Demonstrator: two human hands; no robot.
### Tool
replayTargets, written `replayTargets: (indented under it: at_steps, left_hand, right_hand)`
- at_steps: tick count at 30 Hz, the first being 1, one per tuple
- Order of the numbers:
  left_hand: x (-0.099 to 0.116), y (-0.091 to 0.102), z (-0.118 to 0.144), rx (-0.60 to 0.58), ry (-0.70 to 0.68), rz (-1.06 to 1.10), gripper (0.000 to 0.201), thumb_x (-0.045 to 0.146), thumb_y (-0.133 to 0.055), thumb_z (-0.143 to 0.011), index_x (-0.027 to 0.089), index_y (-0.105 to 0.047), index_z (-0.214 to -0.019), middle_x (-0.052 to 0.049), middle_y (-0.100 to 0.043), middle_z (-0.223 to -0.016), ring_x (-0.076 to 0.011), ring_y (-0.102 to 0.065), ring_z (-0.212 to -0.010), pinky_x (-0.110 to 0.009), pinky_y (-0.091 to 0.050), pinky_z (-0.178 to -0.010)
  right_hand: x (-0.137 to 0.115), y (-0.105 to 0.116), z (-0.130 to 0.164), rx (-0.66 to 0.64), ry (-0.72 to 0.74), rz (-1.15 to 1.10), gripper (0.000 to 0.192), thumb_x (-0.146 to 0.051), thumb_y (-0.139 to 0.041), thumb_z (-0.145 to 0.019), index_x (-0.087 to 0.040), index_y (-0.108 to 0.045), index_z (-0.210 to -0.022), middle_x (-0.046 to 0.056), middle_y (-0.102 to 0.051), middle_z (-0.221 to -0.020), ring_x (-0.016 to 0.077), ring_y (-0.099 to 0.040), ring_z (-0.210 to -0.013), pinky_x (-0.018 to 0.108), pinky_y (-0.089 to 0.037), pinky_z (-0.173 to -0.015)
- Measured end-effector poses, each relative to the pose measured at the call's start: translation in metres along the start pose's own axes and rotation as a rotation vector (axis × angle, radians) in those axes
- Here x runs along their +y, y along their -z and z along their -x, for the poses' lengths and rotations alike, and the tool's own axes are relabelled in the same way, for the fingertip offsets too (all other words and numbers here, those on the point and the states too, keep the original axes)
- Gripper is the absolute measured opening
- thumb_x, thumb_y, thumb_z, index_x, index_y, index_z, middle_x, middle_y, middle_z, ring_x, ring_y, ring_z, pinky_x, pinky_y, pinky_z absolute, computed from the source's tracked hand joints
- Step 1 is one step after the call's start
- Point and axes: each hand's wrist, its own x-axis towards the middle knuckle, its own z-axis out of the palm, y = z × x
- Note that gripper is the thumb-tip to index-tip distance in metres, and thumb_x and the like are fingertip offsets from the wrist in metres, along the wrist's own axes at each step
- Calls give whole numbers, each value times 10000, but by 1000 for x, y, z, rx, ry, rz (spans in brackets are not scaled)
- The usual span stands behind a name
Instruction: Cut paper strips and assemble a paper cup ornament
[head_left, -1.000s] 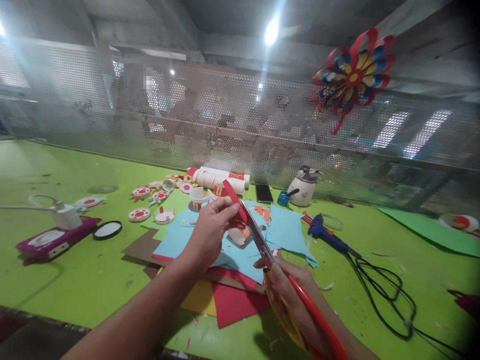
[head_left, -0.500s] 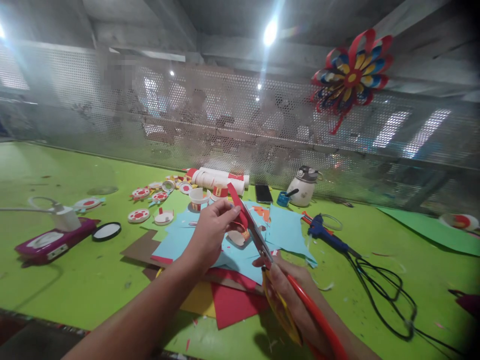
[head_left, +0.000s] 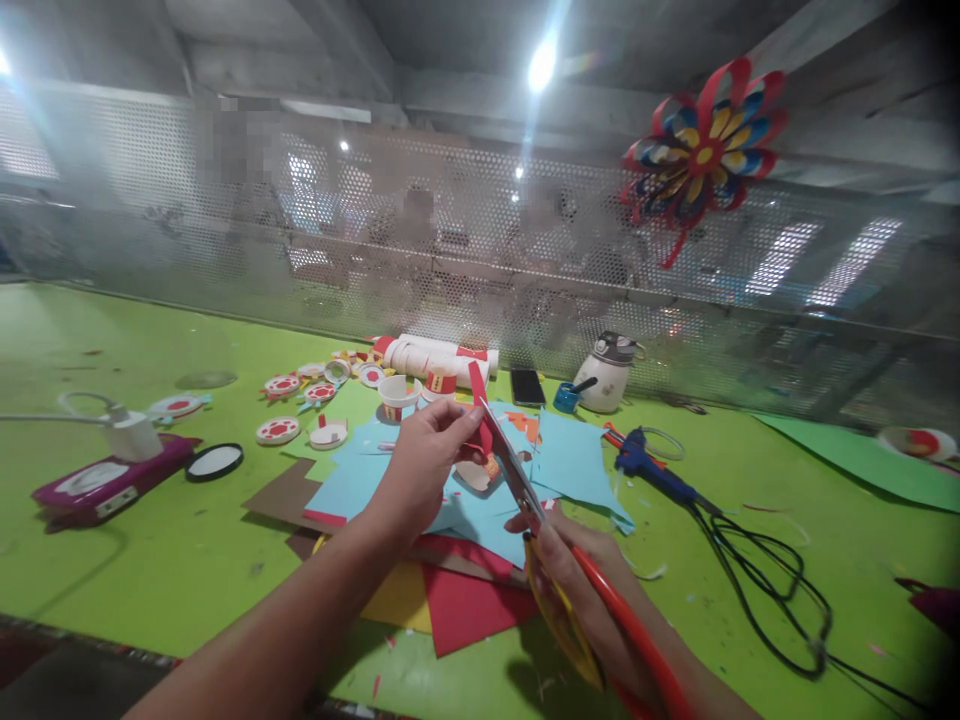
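Between thumb and fingers, my left hand (head_left: 429, 455) pinches a narrow red paper strip (head_left: 478, 385) that stands upright. My right hand (head_left: 589, 565) grips a pair of scissors (head_left: 517, 480) with red and yellow handles. The scissor blades point up and away, lying against the strip just right of my left fingertips. Under both hands lie light blue paper sheets (head_left: 360, 480) with small red scraps on them. A red sheet (head_left: 476, 615), a yellow sheet (head_left: 401, 600) and brown card (head_left: 281, 495) stick out from beneath.
A blue glue gun (head_left: 660, 470) with a coiled black cable lies right. Behind are a phone (head_left: 527, 387), a blue pot (head_left: 567, 398), a white jug (head_left: 606, 375) and white paper rolls (head_left: 435, 360). A purple power strip (head_left: 112, 480) and several decorated discs (head_left: 277, 431) are left.
The upper end of the red strip has swung to the right, towards the scissor blades. The blades look closer together. Both hands have stayed nearly in place.
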Motion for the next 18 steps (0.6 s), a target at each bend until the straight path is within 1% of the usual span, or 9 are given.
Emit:
replayTargets:
  at_steps: [4,7,11,13,16,18]
  left_hand:
    - [0,0,2,-21,19,-11,171,276,-633,-745,136,-570,-668,-22,-582,-664,-130,-550,-614,-271,-465,-571]
    - [-1,-2,3,-9,50,-69,131,241,-646,-700,136,-577,-663,-33,-602,-675,-150,-578,-645,-278,-462,-586]
    - [-1,-3,3,-11,57,-77,151,249,-672,-669,142,-571,-634,-15,-594,-631,-135,-565,-592,-276,-451,-579]
    - [-1,-4,4,-27,52,-64,162,260,-681,-669,142,-575,-634,-12,-592,-629,-133,-566,-594,-272,-449,-576]
    - [0,-4,4,-41,55,-58,185,282,-696,-669,139,-582,-644,-30,-618,-657,-143,-581,-614,-270,-448,-572]
    - [-1,-4,4,-37,60,-57,195,289,-700,-671,138,-580,-643,-44,-637,-674,-147,-587,-622,-271,-447,-575]
  right_hand:
    - [3,0,-3,-10,-5,-30,570,-658,-364,-860,-143,-606,-897,-30,-421,-560,96,-380,-486,232,-289,-471]
    - [4,1,-4,-16,-1,-57,579,-658,-367,-860,-134,-597,-942,-31,-430,-556,94,-385,-480,231,-299,-467]
    - [7,2,-4,-28,5,-85,566,-648,-381,-862,-136,-594,-974,-30,-447,-564,96,-401,-477,229,-307,-460]
    - [9,2,-4,-60,-14,-123,556,-641,-381,-869,-138,-584,-990,-24,-463,-587,97,-421,-489,231,-329,-472]
    - [12,2,-4,-110,-59,-216,547,-638,-367,-878,-150,-565,-1026,-22,-477,-608,98,-437,-497,233,-352,-487]
    - [14,1,-5,-112,-44,-238,536,-633,-363,-883,-156,-566,-1019,-19,-490,-602,102,-449,-509,237,-365,-507]
